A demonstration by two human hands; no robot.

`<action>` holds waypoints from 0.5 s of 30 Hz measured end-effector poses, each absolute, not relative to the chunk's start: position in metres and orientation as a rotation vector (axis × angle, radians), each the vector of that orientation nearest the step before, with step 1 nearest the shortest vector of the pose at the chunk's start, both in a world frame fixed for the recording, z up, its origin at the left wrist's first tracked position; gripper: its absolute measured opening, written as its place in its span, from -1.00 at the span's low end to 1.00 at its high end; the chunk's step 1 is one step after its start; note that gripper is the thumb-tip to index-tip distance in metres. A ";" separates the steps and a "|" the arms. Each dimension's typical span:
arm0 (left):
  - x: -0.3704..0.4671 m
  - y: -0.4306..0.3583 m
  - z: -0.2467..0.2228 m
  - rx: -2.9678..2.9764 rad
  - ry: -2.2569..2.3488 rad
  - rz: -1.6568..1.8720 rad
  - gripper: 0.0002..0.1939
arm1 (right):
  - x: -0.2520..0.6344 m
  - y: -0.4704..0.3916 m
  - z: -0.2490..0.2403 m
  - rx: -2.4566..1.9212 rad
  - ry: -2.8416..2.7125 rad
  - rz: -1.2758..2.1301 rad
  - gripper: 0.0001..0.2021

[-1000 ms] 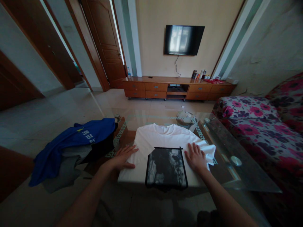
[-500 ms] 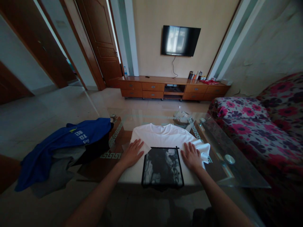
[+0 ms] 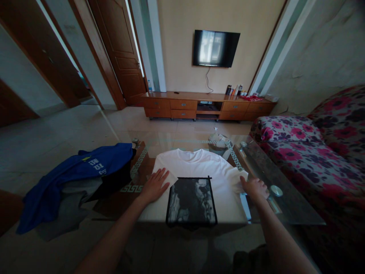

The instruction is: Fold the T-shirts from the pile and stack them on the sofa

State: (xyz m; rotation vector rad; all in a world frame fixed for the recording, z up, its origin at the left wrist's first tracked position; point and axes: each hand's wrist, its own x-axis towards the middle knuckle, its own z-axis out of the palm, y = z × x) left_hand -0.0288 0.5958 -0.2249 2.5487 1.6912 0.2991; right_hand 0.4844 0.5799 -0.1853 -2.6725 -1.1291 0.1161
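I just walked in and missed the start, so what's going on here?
A person has a white T-shirt laid out on a glass table, its dark printed panel facing up. The left hand rests spread on the shirt near its left edge. The right hand is at the sleeve on the other side; whether it grips the cloth is hard to tell. A blue garment lies in a heap with grey and black cloth to the left.
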 end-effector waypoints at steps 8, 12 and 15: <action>-0.026 0.594 -0.223 2.543 1.707 0.315 -0.35 | 0.481 0.584 -0.185 -2.575 -1.365 0.324 -0.42; -0.026 0.593 -0.222 2.547 1.703 0.317 -0.35 | 0.485 0.590 -0.186 -2.513 -1.322 0.313 -0.50; -0.027 0.594 -0.222 2.543 1.701 0.321 -0.34 | 0.487 0.592 -0.191 -2.417 -1.262 0.263 -0.49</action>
